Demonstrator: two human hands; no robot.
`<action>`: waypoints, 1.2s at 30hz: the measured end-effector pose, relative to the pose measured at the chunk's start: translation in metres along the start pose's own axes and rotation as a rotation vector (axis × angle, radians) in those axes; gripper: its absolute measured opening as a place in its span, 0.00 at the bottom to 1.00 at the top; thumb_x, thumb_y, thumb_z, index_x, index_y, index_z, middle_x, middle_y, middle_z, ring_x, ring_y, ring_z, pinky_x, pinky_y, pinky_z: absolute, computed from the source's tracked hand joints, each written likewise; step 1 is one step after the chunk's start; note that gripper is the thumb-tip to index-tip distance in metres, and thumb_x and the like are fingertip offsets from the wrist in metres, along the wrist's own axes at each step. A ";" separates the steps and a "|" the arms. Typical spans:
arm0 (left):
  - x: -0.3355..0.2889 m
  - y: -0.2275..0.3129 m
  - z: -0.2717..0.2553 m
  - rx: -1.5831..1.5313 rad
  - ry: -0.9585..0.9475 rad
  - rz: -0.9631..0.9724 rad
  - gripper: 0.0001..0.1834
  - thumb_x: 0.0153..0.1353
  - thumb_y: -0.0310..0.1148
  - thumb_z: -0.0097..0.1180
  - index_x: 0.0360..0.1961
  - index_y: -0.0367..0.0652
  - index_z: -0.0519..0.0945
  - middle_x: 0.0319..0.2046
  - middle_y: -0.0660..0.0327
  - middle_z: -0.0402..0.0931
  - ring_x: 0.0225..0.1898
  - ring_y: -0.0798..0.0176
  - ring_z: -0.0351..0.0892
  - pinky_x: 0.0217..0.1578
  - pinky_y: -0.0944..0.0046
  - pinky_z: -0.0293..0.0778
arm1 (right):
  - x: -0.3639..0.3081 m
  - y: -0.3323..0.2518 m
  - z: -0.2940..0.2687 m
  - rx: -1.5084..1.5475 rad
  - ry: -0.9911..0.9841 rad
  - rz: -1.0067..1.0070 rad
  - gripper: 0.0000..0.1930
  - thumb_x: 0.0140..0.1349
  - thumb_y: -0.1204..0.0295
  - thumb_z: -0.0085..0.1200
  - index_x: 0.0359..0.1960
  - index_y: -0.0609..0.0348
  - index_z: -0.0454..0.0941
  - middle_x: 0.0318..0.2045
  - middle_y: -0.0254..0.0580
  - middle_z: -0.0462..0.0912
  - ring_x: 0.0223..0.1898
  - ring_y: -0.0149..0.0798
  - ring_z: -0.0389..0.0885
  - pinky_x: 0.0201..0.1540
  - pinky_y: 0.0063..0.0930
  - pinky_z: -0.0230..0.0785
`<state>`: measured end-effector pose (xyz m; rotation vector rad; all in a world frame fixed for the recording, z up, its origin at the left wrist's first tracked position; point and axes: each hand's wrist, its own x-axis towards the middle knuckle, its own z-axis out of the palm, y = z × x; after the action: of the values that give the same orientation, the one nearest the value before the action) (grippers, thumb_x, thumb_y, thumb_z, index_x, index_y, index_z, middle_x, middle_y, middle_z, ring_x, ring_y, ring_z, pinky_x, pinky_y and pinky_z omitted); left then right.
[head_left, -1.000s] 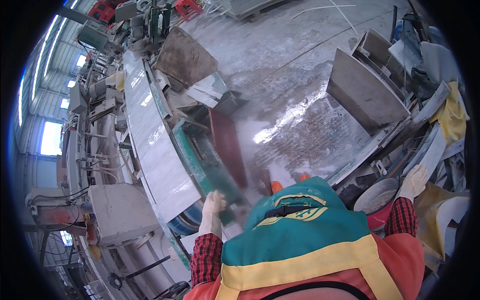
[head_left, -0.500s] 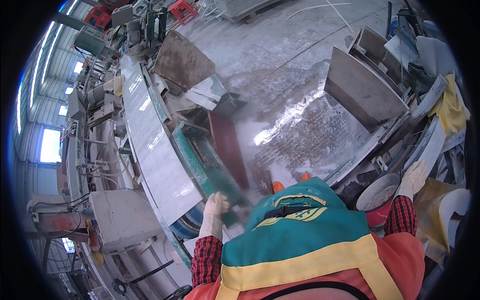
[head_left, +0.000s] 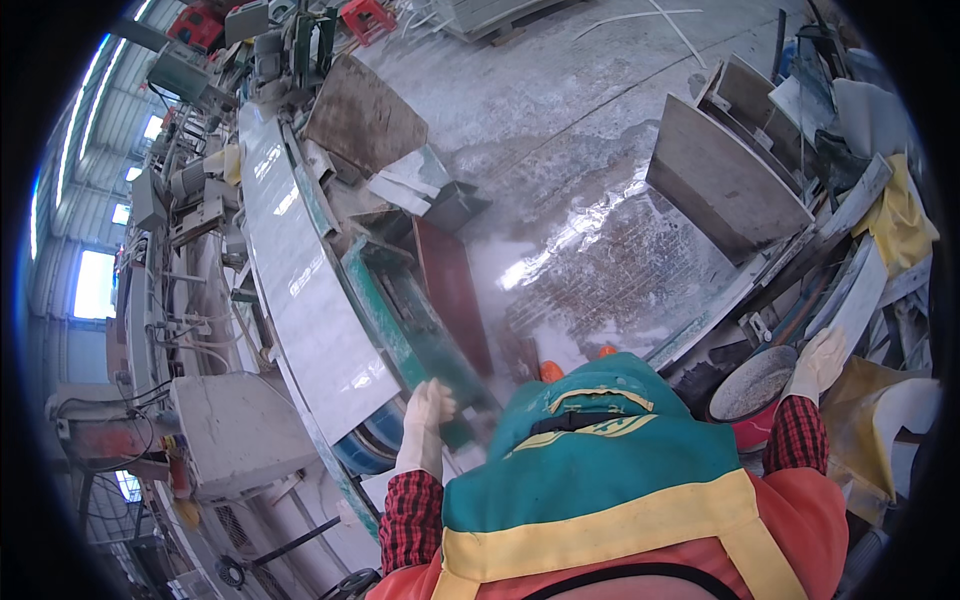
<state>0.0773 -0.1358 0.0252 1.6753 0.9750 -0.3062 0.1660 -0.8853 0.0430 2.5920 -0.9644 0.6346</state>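
Note:
My left hand (head_left: 428, 406), in a pale glove, is held beside the near end of a long glossy white slab (head_left: 310, 270). Its fingers are curled in with nothing visible in them. Just left of it, a blue roller (head_left: 367, 440) shows under the slab's end. My right hand (head_left: 822, 360), also gloved, is over the right side, beside a red bucket (head_left: 752, 432) filled with grey granular material. Its fingers look loosely stretched and nothing shows in it. Whether it touches the light boards behind it, I cannot tell.
A green machine frame (head_left: 385, 320) runs along the slab, with a reddish-brown panel (head_left: 447, 290) beside it. Grey-brown panels (head_left: 725, 180) lean at the right near a yellow cloth (head_left: 893, 215). The concrete floor (head_left: 590, 100) is wet and shiny in places. Machinery lines the left.
The whole view has shifted slightly. Both hands keep nearly the same place and pose; the right hand sits a touch lower and further left in the picture.

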 end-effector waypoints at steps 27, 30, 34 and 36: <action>-0.005 0.003 0.000 -0.024 0.011 -0.014 0.23 0.72 0.51 0.43 0.37 0.41 0.76 0.22 0.62 0.75 0.23 0.66 0.73 0.27 0.66 0.72 | -0.023 -0.006 -0.019 0.071 0.030 -0.098 0.21 0.69 0.62 0.46 0.57 0.65 0.73 0.52 0.59 0.78 0.54 0.57 0.75 0.59 0.47 0.66; -0.010 0.006 0.002 -0.043 0.007 0.033 0.24 0.71 0.53 0.44 0.37 0.40 0.76 0.22 0.62 0.75 0.23 0.67 0.73 0.27 0.66 0.72 | -0.027 -0.004 -0.017 0.059 0.039 -0.109 0.21 0.69 0.62 0.46 0.57 0.64 0.73 0.52 0.59 0.78 0.54 0.58 0.75 0.59 0.47 0.67; -0.013 0.009 0.001 -0.072 -0.001 0.049 0.26 0.70 0.56 0.45 0.38 0.40 0.76 0.23 0.62 0.76 0.23 0.67 0.74 0.27 0.66 0.72 | -0.032 -0.002 -0.013 0.049 0.073 -0.123 0.22 0.69 0.61 0.46 0.57 0.63 0.73 0.53 0.60 0.77 0.54 0.58 0.76 0.58 0.48 0.67; -0.012 0.009 -0.001 -0.088 -0.013 0.051 0.26 0.70 0.56 0.46 0.38 0.40 0.76 0.23 0.61 0.76 0.23 0.66 0.74 0.27 0.66 0.72 | -0.033 -0.002 -0.013 0.061 0.068 -0.107 0.22 0.69 0.61 0.46 0.58 0.63 0.72 0.53 0.60 0.77 0.54 0.58 0.75 0.59 0.48 0.67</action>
<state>0.0760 -0.1408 0.0398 1.6132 0.9212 -0.2365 0.1412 -0.8603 0.0374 2.6357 -0.7909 0.7294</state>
